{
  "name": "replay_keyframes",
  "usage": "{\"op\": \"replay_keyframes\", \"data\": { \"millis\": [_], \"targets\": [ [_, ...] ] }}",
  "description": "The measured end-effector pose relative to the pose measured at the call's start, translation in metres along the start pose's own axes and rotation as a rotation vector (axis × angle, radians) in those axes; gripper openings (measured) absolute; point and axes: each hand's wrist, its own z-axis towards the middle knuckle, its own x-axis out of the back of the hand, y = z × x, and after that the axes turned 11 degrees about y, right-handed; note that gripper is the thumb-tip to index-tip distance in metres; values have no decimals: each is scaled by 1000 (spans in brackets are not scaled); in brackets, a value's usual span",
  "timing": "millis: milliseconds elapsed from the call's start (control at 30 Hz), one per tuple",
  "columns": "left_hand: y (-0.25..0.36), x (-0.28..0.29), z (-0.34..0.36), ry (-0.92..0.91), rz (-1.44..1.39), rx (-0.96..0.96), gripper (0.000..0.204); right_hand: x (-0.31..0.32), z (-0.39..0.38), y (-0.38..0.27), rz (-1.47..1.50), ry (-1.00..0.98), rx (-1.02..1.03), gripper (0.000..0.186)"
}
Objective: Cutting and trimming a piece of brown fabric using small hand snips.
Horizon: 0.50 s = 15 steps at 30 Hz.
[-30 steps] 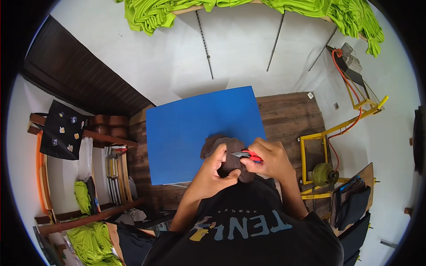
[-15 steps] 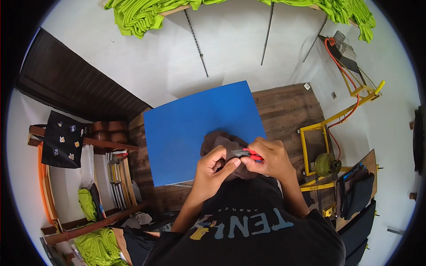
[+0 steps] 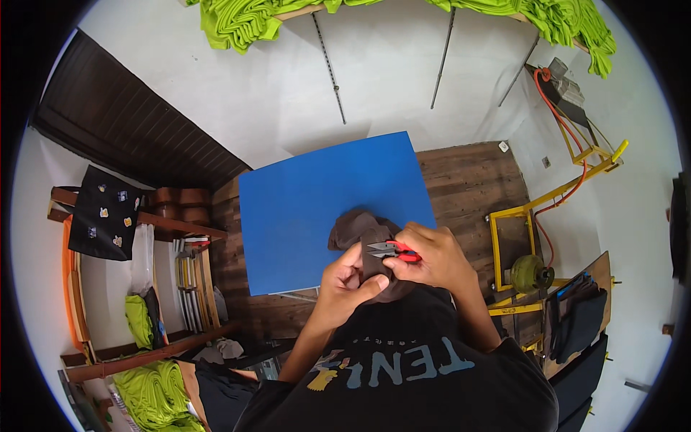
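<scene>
A dark brown cloth (image 3: 358, 225) lies bunched at the near edge of the blue table (image 3: 317, 201), partly over my shirt front. My left hand (image 3: 344, 283) pinches a fold of it between thumb and fingers. In my right hand (image 3: 435, 257) is a pair of small red-handled thread snips (image 3: 407, 254), gripped around the handles. Their two grey blades point left, parted, just over the cloth beside my left fingers. Whether a thread lies between the blades is too small to tell.
Wooden shelves (image 3: 155, 358) with green folded cloth stand at the left, a black bag (image 3: 106, 212) hanging above. To the right is a yellow metal frame (image 3: 495, 248) with a red hose. Green garments (image 3: 237, 25) lie on a shelf high on the far wall.
The snips' blades have spread apart. My left thumb has moved down and away from them, baring more of the cloth fold. The whole view has shifted slightly.
</scene>
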Motion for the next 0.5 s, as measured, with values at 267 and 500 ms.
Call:
{"op": "replay_keyframes", "data": {
  "millis": [267, 500],
  "targets": [
    [-12, 4, 5, 84, 133, -183, 31, -1, -9, -6, -43, 44, 52, 27],
    [-8, -3, -4, 59, 109, -101, 34, 5, -13, -10, -57, 77, 1, 26]
  ]
}}
